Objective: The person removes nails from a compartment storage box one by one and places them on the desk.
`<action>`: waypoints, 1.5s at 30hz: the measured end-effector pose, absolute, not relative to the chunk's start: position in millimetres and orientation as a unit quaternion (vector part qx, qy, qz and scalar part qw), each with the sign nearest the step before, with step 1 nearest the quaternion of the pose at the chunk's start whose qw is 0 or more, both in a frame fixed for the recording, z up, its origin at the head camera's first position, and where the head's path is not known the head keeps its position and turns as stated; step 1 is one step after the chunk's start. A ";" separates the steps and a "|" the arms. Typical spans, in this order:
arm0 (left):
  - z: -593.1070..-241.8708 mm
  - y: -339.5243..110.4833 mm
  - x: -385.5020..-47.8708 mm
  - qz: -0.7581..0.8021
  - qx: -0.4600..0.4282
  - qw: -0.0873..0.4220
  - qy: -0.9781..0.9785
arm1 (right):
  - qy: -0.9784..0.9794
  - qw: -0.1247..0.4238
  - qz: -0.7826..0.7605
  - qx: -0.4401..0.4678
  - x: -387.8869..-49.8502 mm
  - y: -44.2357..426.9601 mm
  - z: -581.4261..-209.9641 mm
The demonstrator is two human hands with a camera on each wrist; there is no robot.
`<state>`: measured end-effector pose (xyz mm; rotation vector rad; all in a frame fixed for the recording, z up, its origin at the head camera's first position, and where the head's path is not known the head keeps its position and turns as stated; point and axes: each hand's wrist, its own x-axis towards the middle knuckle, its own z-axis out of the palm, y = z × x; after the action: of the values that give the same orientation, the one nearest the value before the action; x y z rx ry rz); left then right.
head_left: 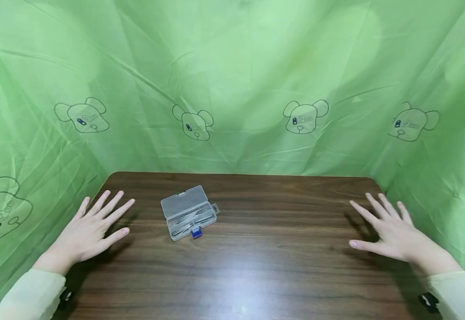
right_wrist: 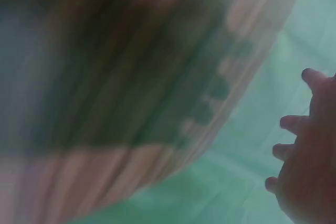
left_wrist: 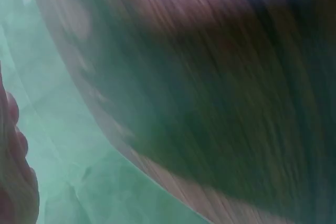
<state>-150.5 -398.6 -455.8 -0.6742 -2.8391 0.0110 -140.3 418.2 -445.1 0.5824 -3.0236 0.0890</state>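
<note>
A clear plastic case [head_left: 184, 204] lies with its lid raised on the brown table, left of the middle; thin metal pieces [head_left: 194, 218] fill its compartments, and a blue latch [head_left: 196, 232] hangs at its front. My left hand [head_left: 92, 231], palm down with fingers spread, is over the table's left edge, left of the case, and holds nothing. On the far right my right hand [head_left: 392, 231] is spread the same way, holding nothing. Part of the left hand [left_wrist: 16, 166] shows at the left wrist view's edge; the right hand [right_wrist: 310, 156] is dark in the right wrist view.
The wooden table [head_left: 280, 249] has rounded back corners. Green cloth [head_left: 240, 89] with printed bear heads hangs behind it and along both sides. Shadows of the hands fall on the tabletop.
</note>
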 end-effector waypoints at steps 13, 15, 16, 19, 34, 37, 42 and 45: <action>-459.8 -347.9 -142.3 -0.074 -0.169 0.055 -0.981 | -0.962 0.008 0.117 0.247 -185.6 251.1 -432.6; -458.4 -340.4 -139.3 -0.086 -0.164 0.057 -0.981 | -0.957 0.007 0.141 0.254 -189.9 226.4 -434.5; -457.9 -336.5 -137.4 -0.091 -0.160 0.057 -0.981 | -0.954 0.004 0.154 0.256 -192.1 214.9 -435.8; -457.2 -324.7 -132.0 -0.099 -0.144 0.065 -0.982 | -0.948 -0.009 0.194 0.253 -198.6 183.5 -440.2; -461.7 -263.9 -136.7 -0.309 0.052 -0.017 -0.949 | -0.896 -0.059 0.370 0.239 -223.0 85.8 -468.0; -466.8 -258.0 -136.6 -0.354 0.065 -0.027 -0.933 | -0.890 -0.063 0.383 0.238 -224.2 74.2 -473.3; -473.3 -249.9 -135.4 -0.431 0.083 -0.025 -0.898 | -0.882 -0.075 0.403 0.233 -224.2 61.5 -479.9; -476.1 -245.2 -134.8 -0.477 0.103 -0.024 -0.872 | -0.872 -0.088 0.422 0.235 -223.2 55.9 -483.3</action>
<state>-134.8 -245.2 -476.1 0.3277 -2.7835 -1.5227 -223.2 55.9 -483.3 0.7816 -2.9019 1.4035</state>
